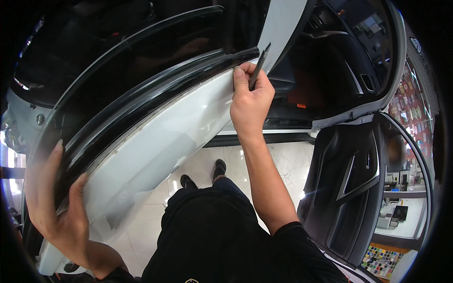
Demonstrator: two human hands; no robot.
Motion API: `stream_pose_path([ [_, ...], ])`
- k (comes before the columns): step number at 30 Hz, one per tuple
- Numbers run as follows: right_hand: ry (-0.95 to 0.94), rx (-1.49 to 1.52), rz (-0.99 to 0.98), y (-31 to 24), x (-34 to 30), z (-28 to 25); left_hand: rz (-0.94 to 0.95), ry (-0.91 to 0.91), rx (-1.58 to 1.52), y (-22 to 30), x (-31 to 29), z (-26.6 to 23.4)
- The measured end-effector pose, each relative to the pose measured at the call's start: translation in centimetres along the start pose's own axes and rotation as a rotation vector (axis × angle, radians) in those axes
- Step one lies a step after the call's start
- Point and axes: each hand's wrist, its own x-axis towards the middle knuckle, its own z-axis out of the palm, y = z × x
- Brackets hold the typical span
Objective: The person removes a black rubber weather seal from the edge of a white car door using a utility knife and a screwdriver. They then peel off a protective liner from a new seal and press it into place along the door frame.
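A white car door panel [155,134] curves across the view, with clear film [115,221] hanging loosely off its lower edge. Black window trim [137,101] runs along the panel's top, below the dark window glass [155,52]. At the trim's far right end my right hand [252,96] is closed, its thumb and forefinger pinched against the panel's upper edge. A slim dark pen-shaped tool [260,67] with a pointed tip sticks up from between its fingers. My left hand [61,212] rests at the trim's near left end, fingers spread and holding nothing.
Another open car door [347,188] with black inner lining stands to the right. The dark car interior [316,75] lies beyond the panel. Pale floor tiles [278,165] and my shoes [218,168] show below. Small colourful items [382,260] sit at the lower right.
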Motion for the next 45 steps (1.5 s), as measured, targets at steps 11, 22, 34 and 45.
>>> stream_pose_path([
  [11,-0.004,-0.169,-0.104,-1.5,-0.3,-1.5,-0.061,-0.009,-0.085,0.4,0.2,-0.1],
  [22,-0.024,-0.171,-0.008,-2.4,0.3,-1.1,-0.038,0.000,-0.079,0.3,0.2,-0.1],
  [34,-0.018,-0.235,-0.055,-1.6,0.5,-0.7,-0.019,0.011,-0.083,0.3,0.2,0.1],
  [45,0.003,-0.242,-0.029,-1.9,0.4,0.1,-0.023,0.021,-0.041,-0.1,-0.2,0.4],
])
